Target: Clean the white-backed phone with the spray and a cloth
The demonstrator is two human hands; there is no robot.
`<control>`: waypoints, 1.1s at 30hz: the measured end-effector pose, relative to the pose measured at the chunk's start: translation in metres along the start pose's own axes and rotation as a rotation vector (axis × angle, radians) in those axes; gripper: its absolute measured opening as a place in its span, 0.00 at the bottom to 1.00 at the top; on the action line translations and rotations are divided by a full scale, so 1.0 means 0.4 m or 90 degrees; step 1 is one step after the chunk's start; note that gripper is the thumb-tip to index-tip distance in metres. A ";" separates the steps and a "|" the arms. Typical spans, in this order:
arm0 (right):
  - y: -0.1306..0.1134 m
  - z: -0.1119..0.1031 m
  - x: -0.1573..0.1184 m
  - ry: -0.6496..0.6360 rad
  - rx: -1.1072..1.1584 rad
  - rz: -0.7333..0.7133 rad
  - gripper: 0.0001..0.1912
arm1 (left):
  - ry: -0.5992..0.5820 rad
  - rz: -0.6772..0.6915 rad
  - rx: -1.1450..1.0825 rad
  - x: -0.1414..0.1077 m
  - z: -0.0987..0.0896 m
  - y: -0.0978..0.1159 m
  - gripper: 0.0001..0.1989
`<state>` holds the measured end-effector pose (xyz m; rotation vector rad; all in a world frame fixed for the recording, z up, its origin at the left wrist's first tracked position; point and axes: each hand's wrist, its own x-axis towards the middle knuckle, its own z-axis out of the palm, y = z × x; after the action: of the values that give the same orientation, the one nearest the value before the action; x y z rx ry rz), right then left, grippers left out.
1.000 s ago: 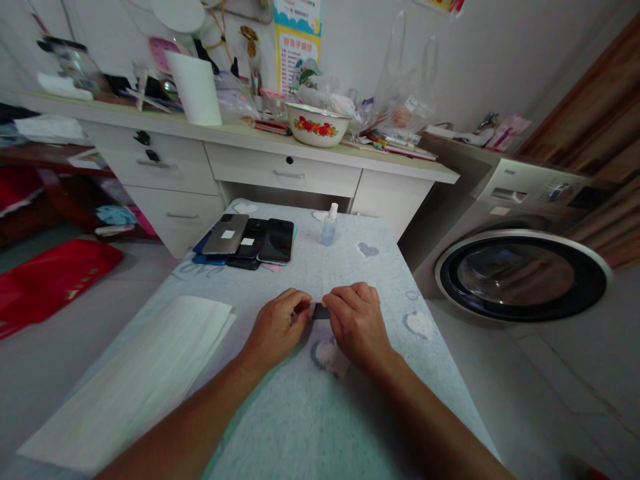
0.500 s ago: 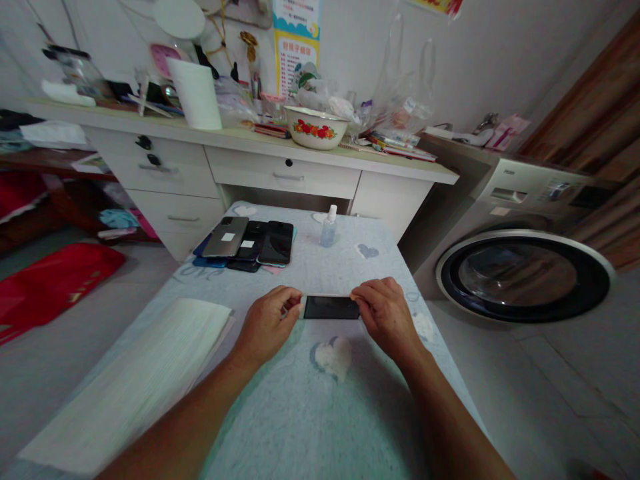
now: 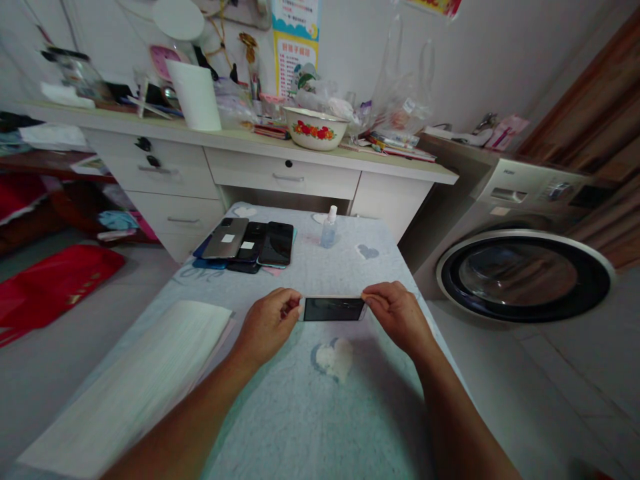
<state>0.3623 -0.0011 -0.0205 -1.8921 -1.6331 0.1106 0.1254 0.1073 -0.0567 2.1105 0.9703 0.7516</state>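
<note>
A white-edged smartphone (image 3: 333, 309) with a dark screen is held sideways over the middle of the table. My left hand (image 3: 271, 325) is closed on its left end, thumb and fingers pinching the edge. At the other end, the fingertips of my right hand (image 3: 397, 313) pinch the upper right corner. Beyond my left hand, several phones (image 3: 226, 239) lie stacked and overlapping, some with white labels. A small clear spray bottle (image 3: 329, 230) stands upright behind the held phone. Whether the phone touches the cloth I cannot tell.
Folded whitish paper or cloth (image 3: 135, 387) lies at the table's left side. The table (image 3: 320, 413) has a pale blue cloth with hearts. A white desk (image 3: 285, 179) with a flowered bowl (image 3: 317, 128) stands behind. A washing machine (image 3: 520, 273) is at the right.
My right hand has shifted slightly to the right along the phone, uncovering more of its right end. The left hand keeps its hold, nearly still.
</note>
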 end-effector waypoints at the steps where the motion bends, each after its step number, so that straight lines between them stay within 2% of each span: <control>1: 0.006 0.002 -0.001 0.002 0.028 0.017 0.08 | -0.001 0.000 0.000 0.000 0.000 0.000 0.05; 10: 0.025 0.011 0.005 -0.051 0.331 0.184 0.11 | -0.016 -0.002 -0.003 0.000 0.003 -0.008 0.06; 18: 0.031 0.022 0.007 -0.027 0.288 0.196 0.10 | -0.015 -0.008 0.020 0.001 0.000 -0.001 0.06; 25: 0.045 0.076 -0.014 0.071 0.409 0.252 0.17 | -0.022 -0.021 0.027 0.002 -0.002 0.002 0.05; 33: 0.053 0.079 -0.025 0.014 0.449 0.271 0.18 | -0.026 -0.029 0.000 0.000 -0.003 0.003 0.05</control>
<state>0.3640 0.0016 -0.0596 -1.6195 -0.9571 0.7347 0.1252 0.1073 -0.0551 2.0891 0.9932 0.6828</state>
